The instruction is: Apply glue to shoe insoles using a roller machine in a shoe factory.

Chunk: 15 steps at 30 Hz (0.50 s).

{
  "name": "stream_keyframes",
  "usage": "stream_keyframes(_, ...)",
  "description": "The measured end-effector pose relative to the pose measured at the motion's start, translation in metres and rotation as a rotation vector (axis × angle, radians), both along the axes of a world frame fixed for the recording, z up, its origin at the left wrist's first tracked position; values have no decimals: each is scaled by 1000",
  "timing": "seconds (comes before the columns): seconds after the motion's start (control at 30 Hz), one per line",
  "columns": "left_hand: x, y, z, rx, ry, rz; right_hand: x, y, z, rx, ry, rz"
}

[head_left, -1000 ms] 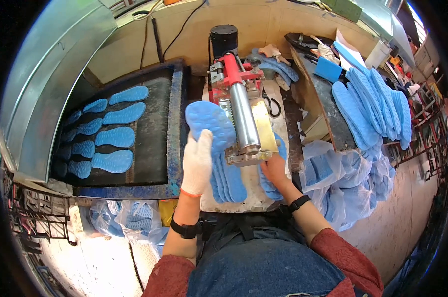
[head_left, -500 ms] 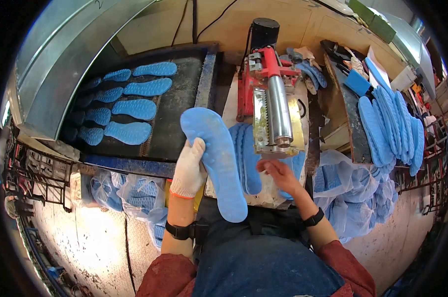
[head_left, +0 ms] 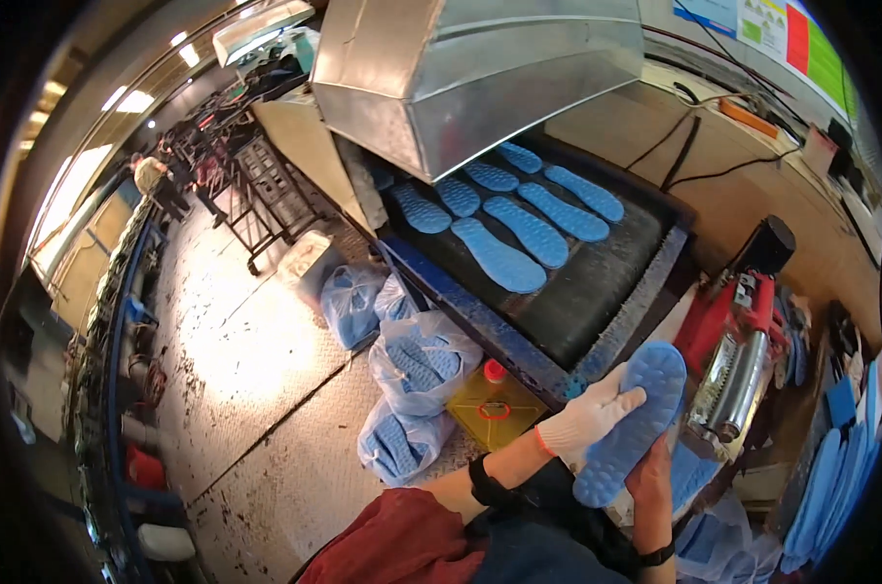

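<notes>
A blue insole [head_left: 634, 433] with a bumpy surface is held up in front of me, tilted, its wide end toward the far right. My left hand [head_left: 589, 417], in a white knit glove, grips it at the side with the thumb on top. At its lower right edge is my bare right hand [head_left: 649, 479], its fingers partly hidden behind the insole. Just right of the insole stands a red machine with a metal roller [head_left: 743, 389]. Several more blue insoles [head_left: 499, 255] lie in rows on the black belt [head_left: 582, 316] beyond my hands.
A sheet-metal hood [head_left: 480, 88] overhangs the belt. Bags of insoles [head_left: 417, 355] and a yellow jerrycan [head_left: 485, 414] stand on the floor below it. A stack of insoles [head_left: 830, 487] is at far right. Other people [head_left: 154, 180] are far off at left.
My view has swung left toward the belt and floor. The insole has turned to show its bumpy side, and my right hand has come from the machine onto its edge.
</notes>
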<state>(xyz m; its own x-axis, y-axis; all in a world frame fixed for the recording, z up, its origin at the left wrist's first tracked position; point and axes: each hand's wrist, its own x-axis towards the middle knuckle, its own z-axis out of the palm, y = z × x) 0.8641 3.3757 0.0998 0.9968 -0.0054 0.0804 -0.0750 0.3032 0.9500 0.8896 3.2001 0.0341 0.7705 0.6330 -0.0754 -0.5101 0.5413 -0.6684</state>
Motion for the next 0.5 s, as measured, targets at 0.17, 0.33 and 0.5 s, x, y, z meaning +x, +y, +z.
stream_keyframes(0.17,-8,10,3,-17,22,-3,5,7,-1,57,78,157)
stream_keyframes(0.33,-2,5,3,260,-106,-15,1,17,19,94,-4,145)
stream_keyframes(0.5,-8,17,13,13,125,-303,-1,7,33,-128,-35,12)
